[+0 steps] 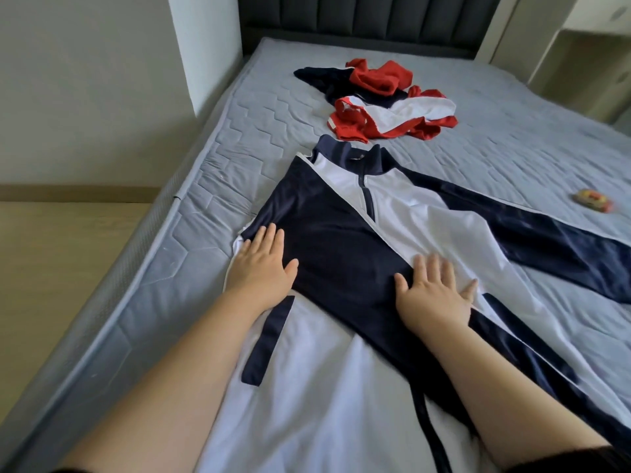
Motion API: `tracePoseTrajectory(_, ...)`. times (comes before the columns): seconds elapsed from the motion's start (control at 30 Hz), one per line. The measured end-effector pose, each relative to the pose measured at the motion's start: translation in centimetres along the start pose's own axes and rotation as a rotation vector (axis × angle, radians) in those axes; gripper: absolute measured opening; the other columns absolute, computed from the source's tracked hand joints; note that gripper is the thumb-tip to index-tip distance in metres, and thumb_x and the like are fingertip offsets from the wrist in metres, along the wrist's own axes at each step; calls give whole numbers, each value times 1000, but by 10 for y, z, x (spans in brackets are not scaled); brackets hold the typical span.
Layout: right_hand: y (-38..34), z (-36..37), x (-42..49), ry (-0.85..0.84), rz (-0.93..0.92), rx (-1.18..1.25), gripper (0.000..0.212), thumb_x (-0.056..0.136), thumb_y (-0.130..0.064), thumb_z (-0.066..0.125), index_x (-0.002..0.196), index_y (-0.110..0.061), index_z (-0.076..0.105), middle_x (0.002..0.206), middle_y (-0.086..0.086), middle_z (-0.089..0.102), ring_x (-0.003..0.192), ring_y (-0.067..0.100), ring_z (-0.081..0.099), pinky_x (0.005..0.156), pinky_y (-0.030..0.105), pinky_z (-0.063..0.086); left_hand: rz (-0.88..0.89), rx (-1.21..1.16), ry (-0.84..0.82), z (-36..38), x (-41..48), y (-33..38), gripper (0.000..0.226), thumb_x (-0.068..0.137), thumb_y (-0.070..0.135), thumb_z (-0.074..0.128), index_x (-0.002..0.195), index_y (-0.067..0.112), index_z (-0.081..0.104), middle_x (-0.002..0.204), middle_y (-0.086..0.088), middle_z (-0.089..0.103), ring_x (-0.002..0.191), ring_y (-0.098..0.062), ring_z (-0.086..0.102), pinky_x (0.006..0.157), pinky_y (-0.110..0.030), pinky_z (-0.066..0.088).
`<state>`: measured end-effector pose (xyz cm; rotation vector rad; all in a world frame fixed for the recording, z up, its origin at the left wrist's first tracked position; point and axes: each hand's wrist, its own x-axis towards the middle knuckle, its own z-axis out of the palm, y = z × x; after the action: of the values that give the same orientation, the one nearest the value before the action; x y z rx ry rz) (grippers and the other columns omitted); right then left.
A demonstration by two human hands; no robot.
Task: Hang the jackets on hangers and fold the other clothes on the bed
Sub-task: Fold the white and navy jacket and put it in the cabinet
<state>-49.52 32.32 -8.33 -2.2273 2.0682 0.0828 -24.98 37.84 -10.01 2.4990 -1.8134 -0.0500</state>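
While left hand (263,264) and right hand (435,295) press, jacket (341,240) beneath

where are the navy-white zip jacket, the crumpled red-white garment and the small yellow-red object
navy-white zip jacket (403,213): head view, white chest panel
crumpled red-white garment (420,109): head view, white panel
small yellow-red object (593,199): head view, its middle

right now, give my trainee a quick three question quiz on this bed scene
1. True or false: the left hand and right hand both lie flat on the navy and white jacket.
2. The red and white clothes lie: A) nearer the headboard than the jacket, B) on the floor, C) under the jacket.
3. Fill in: the small colourful object lies on the mattress, to the person's ____ of the jacket.
Key: 1 true; 2 A; 3 right.
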Motion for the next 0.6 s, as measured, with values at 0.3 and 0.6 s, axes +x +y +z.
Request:
tracePoseTrajectory(0.3, 25, 4, -19, 34, -180, -64, 62, 97, -56, 12, 153, -31, 2, 162, -2, -3, 148, 19, -6, 118, 51, -3, -25, 71, -107, -16, -7, 5, 63, 101, 45, 16, 153, 16, -1, 161, -4, -5, 148, -18, -5, 119, -42, 2)
tracePoseTrajectory(0.6, 127, 3, 1, 107, 105, 174, 49, 97, -41, 26, 139, -16, 35, 147, 9, 36, 137, 28, 28, 111, 52, 21, -76, 246, -119, -55, -20, 106, 63, 99, 32, 30, 153, 17, 3, 161, -4, -3, 146, -31, -12, 112, -60, -8)
